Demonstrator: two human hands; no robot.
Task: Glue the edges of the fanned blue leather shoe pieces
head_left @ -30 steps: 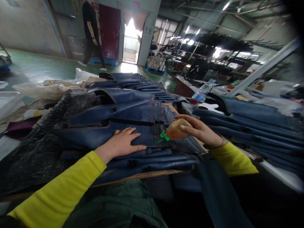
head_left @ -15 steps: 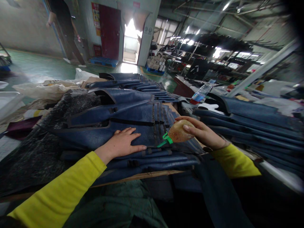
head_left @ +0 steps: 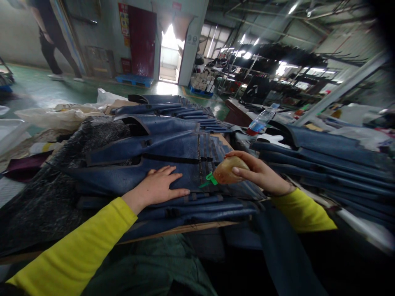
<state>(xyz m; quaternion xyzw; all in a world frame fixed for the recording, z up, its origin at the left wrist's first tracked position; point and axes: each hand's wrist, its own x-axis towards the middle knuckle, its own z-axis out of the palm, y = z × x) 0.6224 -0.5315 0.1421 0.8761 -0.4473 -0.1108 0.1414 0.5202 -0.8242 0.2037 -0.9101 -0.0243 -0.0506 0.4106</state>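
My left hand (head_left: 160,185) lies flat, fingers spread, on a dark blue leather-like piece (head_left: 173,148) with dark edging. In my right hand (head_left: 262,172) is a yellowish squeeze bottle (head_left: 230,169), tilted so its green nozzle (head_left: 210,179) points down and left. The nozzle tip is close to the blue piece, near a dark, shiny strip (head_left: 200,154) running along it; I cannot tell whether it touches. More blue pieces (head_left: 197,209) lie layered below, their edges staggered to the right.
Another stack of blue pieces (head_left: 327,160) lies at the right, with a clear plastic bottle (head_left: 262,119) behind it. Black sheeting (head_left: 43,205) and plastic bags (head_left: 55,117) are at the left. A person (head_left: 55,41) is in the background, near a dark red door (head_left: 142,41).
My right hand and the squeeze bottle have shifted slightly left, the nozzle moving left and a little up. My left hand stays put. The person in the background has moved left.
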